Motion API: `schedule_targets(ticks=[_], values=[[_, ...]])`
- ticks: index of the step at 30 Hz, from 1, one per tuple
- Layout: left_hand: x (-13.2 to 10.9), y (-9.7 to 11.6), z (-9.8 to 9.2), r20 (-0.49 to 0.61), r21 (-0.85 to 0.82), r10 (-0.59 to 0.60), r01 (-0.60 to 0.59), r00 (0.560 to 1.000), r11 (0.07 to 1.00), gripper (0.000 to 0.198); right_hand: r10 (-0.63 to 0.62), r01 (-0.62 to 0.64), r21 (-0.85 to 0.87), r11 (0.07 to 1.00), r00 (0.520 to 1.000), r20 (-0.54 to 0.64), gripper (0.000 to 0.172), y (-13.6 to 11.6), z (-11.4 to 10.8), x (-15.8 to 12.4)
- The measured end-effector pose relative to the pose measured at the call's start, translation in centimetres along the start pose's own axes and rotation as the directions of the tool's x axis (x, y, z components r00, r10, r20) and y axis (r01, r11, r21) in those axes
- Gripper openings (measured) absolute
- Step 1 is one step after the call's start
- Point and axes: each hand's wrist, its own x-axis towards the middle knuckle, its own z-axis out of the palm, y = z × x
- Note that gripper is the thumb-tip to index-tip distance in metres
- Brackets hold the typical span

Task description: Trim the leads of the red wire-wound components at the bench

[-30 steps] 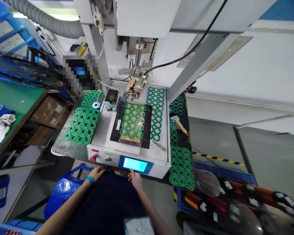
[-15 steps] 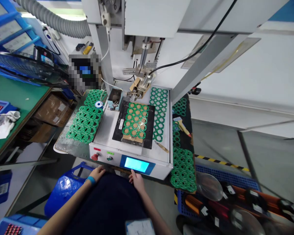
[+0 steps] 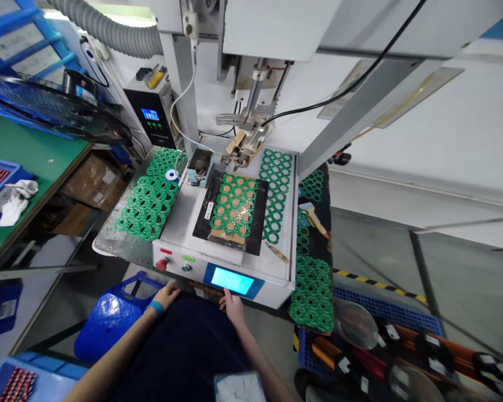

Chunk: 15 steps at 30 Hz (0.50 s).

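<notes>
A white benchtop soldering machine [image 3: 180,223] stands in front of me with a lit blue screen [image 3: 232,280] on its front panel. A green circuit panel [image 3: 233,203] lies on its black fixture [image 3: 257,223] under the soldering head [image 3: 246,144]. My left hand [image 3: 166,294] rests below the machine's front edge, under the red knob [image 3: 161,264] and green button [image 3: 186,267], fingers loosely curled, holding nothing. My right hand [image 3: 233,306] lies just beneath the screen, fingers together and flat, empty. A blue band circles my left wrist.
Stacks of green panels lie left [image 3: 146,201], right [image 3: 279,192] and at the near right [image 3: 312,293] of the machine. A brush [image 3: 314,218] sits on the right. A blue bin [image 3: 109,324] stands at lower left, a fan [image 3: 46,111] upper left, a crate of coils [image 3: 381,352] lower right.
My head has shifted slightly, so the machine sits a little further right in view. Both hands stay resting under the front panel.
</notes>
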Motion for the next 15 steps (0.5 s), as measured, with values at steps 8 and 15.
schedule_targets(ticks=[8, 15], values=[[-2.2, -4.5, 3.1, -0.072, -0.081, -0.104, 0.098, 0.992, 0.992, 0.022, -0.055, 0.06, -0.083, 0.995, 0.997, 0.061, 0.045, 1.7, 0.5, 0.7], [-2.6, -7.5, 2.3, -0.13, -0.141, -0.179, 0.161, 0.975, 0.977, 0.02, -0.022, 0.039, -0.159, 0.987, 0.994, 0.111, 0.027, 3.6, -0.3, 0.9]])
